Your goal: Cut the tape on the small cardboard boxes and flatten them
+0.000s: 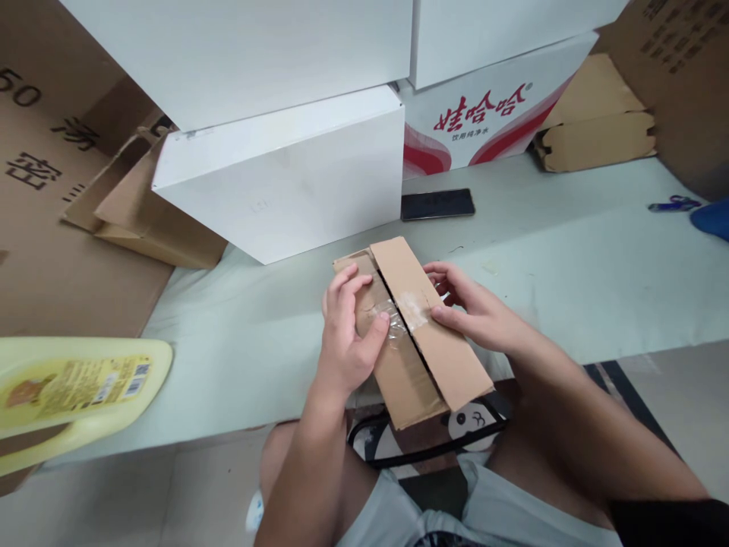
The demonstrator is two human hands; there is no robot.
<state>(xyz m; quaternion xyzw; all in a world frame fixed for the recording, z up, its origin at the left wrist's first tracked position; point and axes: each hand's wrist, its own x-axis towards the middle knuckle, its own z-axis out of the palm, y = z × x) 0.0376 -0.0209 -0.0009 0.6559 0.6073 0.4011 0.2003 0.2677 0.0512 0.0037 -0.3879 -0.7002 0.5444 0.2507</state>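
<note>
A small brown cardboard box (pixel 413 384) is held at the table's front edge, its near end jutting past it. Its two top flaps meet along a narrow dark gap, with crumpled clear tape (pixel 392 323) and a torn, whitish patch near the middle. My left hand (pixel 351 327) grips the left side, thumb pressed on the tape and fingers over the left flap. On the right, my right hand (pixel 470 308) holds the box's edge, thumb on the right flap and the other fingers down the side. The inside of the box is hidden.
White boxes (pixel 285 175) are stacked at the back, beside a printed red-and-white carton (pixel 484 125). A black phone (pixel 437 204) lies before them on the pale green tabletop (pixel 239 349). A yellow bottle (pixel 85 395) is at left, purple-handled scissors (pixel 675 203) at right, and brown cartons (pixel 598 137) stand at both sides.
</note>
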